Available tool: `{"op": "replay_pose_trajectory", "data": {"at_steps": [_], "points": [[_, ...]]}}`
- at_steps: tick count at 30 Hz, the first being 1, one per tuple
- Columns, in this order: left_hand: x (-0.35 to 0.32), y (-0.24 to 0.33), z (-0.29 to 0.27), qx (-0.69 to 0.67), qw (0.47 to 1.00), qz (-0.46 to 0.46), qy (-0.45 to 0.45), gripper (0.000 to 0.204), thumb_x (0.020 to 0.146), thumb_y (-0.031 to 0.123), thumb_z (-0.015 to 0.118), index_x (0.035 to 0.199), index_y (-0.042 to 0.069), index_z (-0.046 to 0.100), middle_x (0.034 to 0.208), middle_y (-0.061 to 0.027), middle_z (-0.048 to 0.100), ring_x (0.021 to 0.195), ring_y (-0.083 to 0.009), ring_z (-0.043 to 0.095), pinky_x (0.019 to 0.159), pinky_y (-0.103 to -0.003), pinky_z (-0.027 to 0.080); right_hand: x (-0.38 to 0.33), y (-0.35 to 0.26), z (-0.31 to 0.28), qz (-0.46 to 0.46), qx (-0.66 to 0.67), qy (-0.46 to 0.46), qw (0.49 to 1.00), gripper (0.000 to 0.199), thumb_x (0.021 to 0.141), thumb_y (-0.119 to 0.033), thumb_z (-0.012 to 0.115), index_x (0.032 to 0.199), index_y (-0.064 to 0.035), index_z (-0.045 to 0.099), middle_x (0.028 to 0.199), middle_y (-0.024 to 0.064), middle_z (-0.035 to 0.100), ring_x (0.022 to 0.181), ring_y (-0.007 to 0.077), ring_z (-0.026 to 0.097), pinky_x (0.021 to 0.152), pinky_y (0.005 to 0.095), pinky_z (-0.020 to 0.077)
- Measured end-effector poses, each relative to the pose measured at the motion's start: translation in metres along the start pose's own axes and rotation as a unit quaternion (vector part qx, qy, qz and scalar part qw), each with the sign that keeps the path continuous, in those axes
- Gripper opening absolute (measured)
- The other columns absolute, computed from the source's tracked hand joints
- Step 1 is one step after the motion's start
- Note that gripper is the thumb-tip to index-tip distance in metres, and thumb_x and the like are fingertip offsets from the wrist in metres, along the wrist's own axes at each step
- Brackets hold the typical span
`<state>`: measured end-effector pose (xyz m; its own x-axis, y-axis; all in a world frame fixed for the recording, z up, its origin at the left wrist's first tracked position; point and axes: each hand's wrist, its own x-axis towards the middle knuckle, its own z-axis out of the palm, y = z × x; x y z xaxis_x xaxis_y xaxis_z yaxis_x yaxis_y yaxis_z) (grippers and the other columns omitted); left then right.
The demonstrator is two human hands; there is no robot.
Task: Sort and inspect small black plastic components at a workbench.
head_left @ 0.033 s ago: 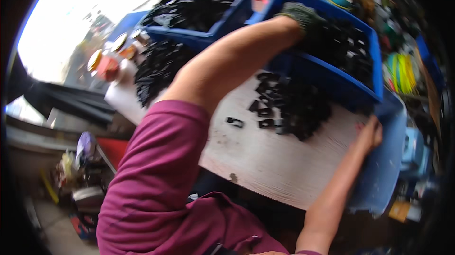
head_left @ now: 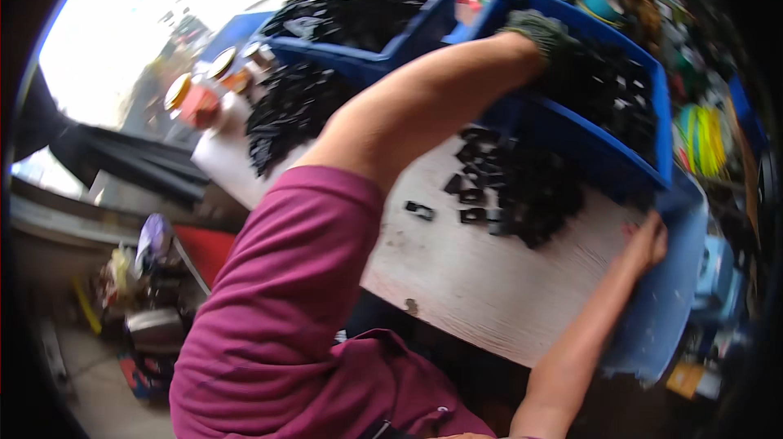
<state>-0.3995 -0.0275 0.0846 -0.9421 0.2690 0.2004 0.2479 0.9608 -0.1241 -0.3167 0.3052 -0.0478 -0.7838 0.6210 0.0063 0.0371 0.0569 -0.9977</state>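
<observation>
My left hand (head_left: 542,31), in a dark green glove, reaches across the table into a blue bin (head_left: 599,153) full of small black plastic parts (head_left: 616,88). Its fingers are buried among the parts, so I cannot see whether they hold any. My left arm in a magenta sleeve crosses above a white board (head_left: 489,284). On that board lies a loose pile of the same black parts (head_left: 526,186), with one stray piece (head_left: 420,210) apart from it. My bare right hand (head_left: 646,243) rests against the board's right edge and holds nothing.
A second blue bin (head_left: 408,51) of black parts stands at the back left. Another black heap (head_left: 285,113) lies in front of it. Lidded jars (head_left: 192,96) stand at the left. A green and yellow coil (head_left: 701,137) lies at the far right. A blue surface (head_left: 669,317) lies under the board.
</observation>
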Motion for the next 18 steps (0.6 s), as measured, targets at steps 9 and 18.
{"op": "replay_pose_trajectory", "data": {"at_steps": [9, 18], "points": [[0.006, -0.017, 0.001, -0.135, 0.990, 0.006, -0.041, 0.052, 0.093, 0.048, 0.053, 0.136, 0.019, 0.060, 0.138, -0.0118, 0.059, 0.124, -0.0345, 0.057, 0.103, -0.044, 0.046, 0.010, 0.011, 0.008, 0.024, 0.058, -0.001, 0.998, 0.039, 0.082, -0.034, 0.077, 0.107, -0.0051, 0.068, 0.081, 0.0096, 0.055, 0.071, 0.0184, 0.056, 0.070, 0.0348, 0.0592], [0.007, -0.011, -0.001, -0.151, 0.987, -0.004, -0.057, 0.053, 0.090, 0.049, 0.057, 0.134, 0.020, 0.062, 0.135, -0.0112, 0.061, 0.122, -0.0327, 0.060, 0.099, -0.044, 0.048, 0.006, 0.003, 0.004, 0.029, 0.044, -0.006, 0.999, 0.040, 0.086, -0.033, 0.072, 0.113, -0.0045, 0.067, 0.081, 0.0076, 0.054, 0.071, 0.0151, 0.055, 0.074, 0.0300, 0.0576]]}}
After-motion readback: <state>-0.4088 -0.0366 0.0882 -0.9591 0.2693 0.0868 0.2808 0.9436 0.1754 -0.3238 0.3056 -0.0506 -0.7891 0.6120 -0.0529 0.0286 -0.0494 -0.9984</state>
